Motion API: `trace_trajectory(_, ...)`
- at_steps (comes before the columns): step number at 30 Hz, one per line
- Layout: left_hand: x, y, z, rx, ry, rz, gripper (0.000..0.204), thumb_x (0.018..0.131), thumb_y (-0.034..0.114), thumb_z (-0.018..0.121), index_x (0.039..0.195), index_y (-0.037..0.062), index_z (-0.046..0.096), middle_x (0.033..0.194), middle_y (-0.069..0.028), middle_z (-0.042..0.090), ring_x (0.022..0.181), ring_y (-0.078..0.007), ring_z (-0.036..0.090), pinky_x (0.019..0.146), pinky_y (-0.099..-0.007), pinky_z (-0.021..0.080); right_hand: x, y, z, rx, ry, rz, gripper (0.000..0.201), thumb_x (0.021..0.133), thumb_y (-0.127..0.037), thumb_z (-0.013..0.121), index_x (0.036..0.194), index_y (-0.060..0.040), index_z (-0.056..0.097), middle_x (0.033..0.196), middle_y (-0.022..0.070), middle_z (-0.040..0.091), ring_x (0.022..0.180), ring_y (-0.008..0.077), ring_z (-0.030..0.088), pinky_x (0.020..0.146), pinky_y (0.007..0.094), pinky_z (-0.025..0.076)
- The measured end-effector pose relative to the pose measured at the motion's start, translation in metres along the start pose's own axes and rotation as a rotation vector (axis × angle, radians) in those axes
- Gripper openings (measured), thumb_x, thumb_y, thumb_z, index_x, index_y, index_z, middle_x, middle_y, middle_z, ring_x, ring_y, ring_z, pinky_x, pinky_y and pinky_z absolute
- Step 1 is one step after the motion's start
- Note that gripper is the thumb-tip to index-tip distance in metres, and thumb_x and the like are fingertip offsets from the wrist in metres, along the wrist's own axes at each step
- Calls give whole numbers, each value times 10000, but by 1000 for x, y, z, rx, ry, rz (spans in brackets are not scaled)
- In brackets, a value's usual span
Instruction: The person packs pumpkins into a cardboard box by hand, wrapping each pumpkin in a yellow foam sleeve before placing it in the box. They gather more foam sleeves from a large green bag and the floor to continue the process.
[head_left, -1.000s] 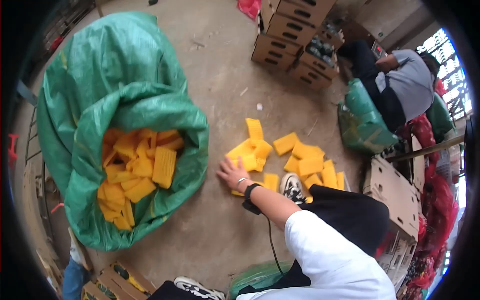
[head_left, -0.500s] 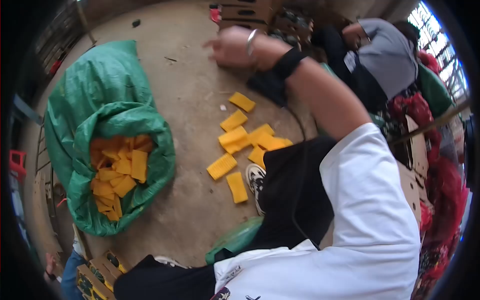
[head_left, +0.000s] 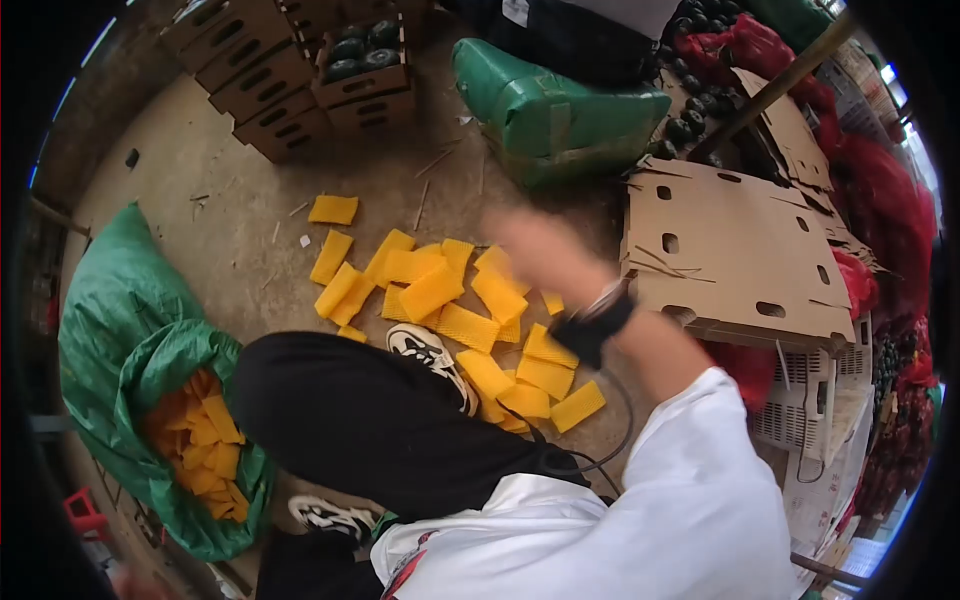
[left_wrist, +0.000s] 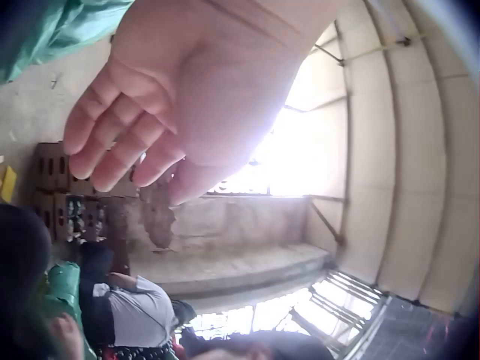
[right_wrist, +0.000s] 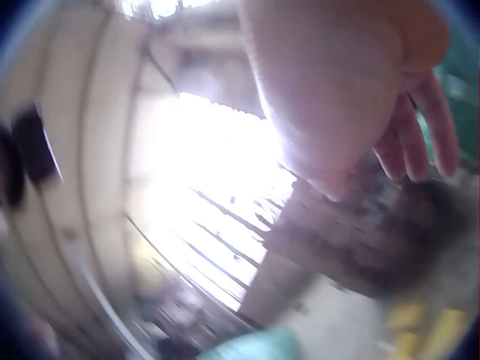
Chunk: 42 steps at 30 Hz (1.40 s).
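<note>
Many yellow foam net sleeves (head_left: pixel 432 290) lie scattered on the floor around a shoe (head_left: pixel 430 360). My right hand (head_left: pixel 548 250), blurred, is over the right side of these sleeves in the head view. In the right wrist view the right hand (right_wrist: pixel 337 82) has loosely extended fingers and nothing in them. The left wrist view shows my left hand (left_wrist: pixel 202 90) palm side on, its fingers relaxed and holding nothing. At left, a green woven sack (head_left: pixel 130 300) gapes, with more yellow foam sleeves (head_left: pixel 205 440) inside its mouth.
Stacked cardboard boxes (head_left: pixel 265 85) stand at the back, one with dark green round fruit (head_left: pixel 362 55). A taped green bundle (head_left: pixel 560 110) lies beside a seated person (left_wrist: pixel 139 311). At right, a flat cardboard box (head_left: pixel 735 245) lies above white crates (head_left: pixel 800 410) and red net bags (head_left: pixel 880 220).
The right hand has left the foam sleeves beside the sack, swung up and forward, and is now farther right over the scattered sleeves. The head view has turned right.
</note>
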<state>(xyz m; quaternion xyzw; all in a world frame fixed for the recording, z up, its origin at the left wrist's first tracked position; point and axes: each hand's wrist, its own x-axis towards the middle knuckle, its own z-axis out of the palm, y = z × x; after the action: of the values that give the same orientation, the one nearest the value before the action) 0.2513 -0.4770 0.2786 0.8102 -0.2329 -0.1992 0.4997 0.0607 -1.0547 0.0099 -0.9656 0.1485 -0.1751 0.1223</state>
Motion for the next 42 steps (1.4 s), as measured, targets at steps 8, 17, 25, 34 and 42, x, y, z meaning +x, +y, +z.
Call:
trace_trajectory(8,206,-208,189,279,-201,-359,456,856,102,559,1292,50,439,976,-55,581,762,-99,548,643,-233,464,-181,-46,176,-41,-853,2,899,599,-374,783,1376,-361,331,1458,196,204,1306,399,262,868,549,395)
trace_trajectory(17,236,-358,305,170,-196,-518,619,816,85,620,1365,73,336,997,-76,580,801,-125,566,669,-256,480,-41,48,221,-94,-377,179,547,678,-228,693,1202,-211,539,1235,198,446,1108,353,442,881,404,414)
trace_trajectory(25,268,-423,414,0,-232,-560,800,763,55,677,1426,100,233,1040,-112,575,854,-160,586,706,-283,497,-121,16,120,113,-634,685,454,765,-252,640,1180,-105,526,1168,188,513,1044,377,523,874,426,457)
trace_trajectory(34,304,-298,444,-64,-275,-178,381,791,55,605,1168,15,565,1137,-129,600,995,-192,596,850,-314,482,-345,2,164,-85,-895,1007,508,703,-145,643,1199,-166,531,1308,315,331,1036,454,514,849,450,470)
trace_trajectory(42,208,-409,225,423,387,-395,520,710,87,686,1189,-14,512,1110,-181,562,996,-266,569,876,-353,459,-5,-29,150,230,-519,349,229,673,-277,708,818,-105,665,959,110,618,936,313,563,753,377,469)
